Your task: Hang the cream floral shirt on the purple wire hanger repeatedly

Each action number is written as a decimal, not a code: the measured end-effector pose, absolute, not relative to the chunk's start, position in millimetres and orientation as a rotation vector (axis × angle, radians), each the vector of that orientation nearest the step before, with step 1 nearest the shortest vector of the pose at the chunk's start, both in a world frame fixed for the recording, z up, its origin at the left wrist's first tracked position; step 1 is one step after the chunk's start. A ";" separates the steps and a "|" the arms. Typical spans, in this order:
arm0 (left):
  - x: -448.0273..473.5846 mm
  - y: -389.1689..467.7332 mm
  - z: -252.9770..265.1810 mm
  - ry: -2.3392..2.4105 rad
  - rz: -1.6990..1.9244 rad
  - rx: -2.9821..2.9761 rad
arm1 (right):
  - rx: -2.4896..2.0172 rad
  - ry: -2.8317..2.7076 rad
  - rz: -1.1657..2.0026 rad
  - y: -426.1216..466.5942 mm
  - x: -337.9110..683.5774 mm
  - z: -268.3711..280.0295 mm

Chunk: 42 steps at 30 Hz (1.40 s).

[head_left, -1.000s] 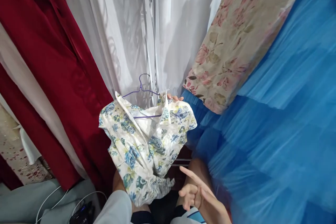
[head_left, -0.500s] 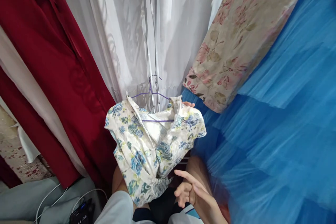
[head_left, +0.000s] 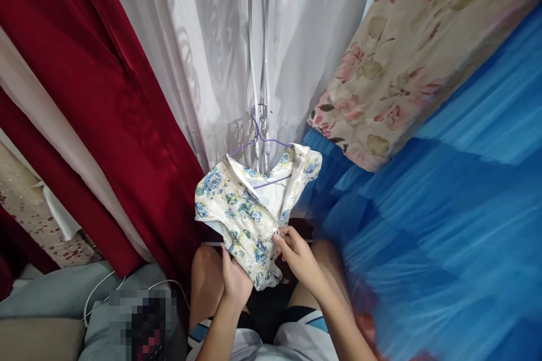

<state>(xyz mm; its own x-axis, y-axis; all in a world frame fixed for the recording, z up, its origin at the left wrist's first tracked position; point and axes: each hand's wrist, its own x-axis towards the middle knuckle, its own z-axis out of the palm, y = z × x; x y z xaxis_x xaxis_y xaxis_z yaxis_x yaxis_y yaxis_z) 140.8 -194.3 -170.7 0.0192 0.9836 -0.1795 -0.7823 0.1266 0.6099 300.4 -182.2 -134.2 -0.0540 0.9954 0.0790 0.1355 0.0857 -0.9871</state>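
Observation:
A small white garment (head_left: 249, 211) with blue flowers hangs on a thin purple wire hanger (head_left: 259, 135), whose hook sits among white straps in front of the sheer curtain. My left hand (head_left: 235, 279) grips the lower left part of the garment from beneath. My right hand (head_left: 296, 254) pinches the front edge of the garment at its lower right. Both hands meet at the garment's hem, above my bare knees.
A dark red curtain (head_left: 84, 96) hangs on the left and a white sheer curtain (head_left: 220, 39) in the middle. A floral cloth (head_left: 406, 51) and blue tulle (head_left: 444, 225) fill the right. A grey cushion with white cables (head_left: 101, 299) lies at lower left.
The hanger with the garment now hangs on its own among the straps. My left hand has let go of the garment's shoulder and come down to the hem, and my right hand has taken hold of the front edge.

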 end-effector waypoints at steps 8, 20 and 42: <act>104.8 -174.7 -178.7 1.369 1.768 0.905 | -1.169 -1.363 1.089 -172.3 279.8 -129.2; 159.2 -195.4 -160.5 1.274 1.380 1.760 | -1.104 -1.275 1.163 -166.9 264.0 -79.1; 120.3 -74.7 14.0 1.007 1.619 2.365 | -0.994 -1.357 0.827 -92.4 267.4 20.5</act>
<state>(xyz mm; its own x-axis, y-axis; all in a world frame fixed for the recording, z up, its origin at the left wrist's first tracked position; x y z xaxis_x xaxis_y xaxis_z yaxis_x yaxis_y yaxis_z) 120.3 -74.7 14.0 0.2143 0.5697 0.7934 0.4598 -0.7755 0.4327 267.4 -92.4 20.5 0.0663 0.9197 0.3870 0.0774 0.3819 -0.9209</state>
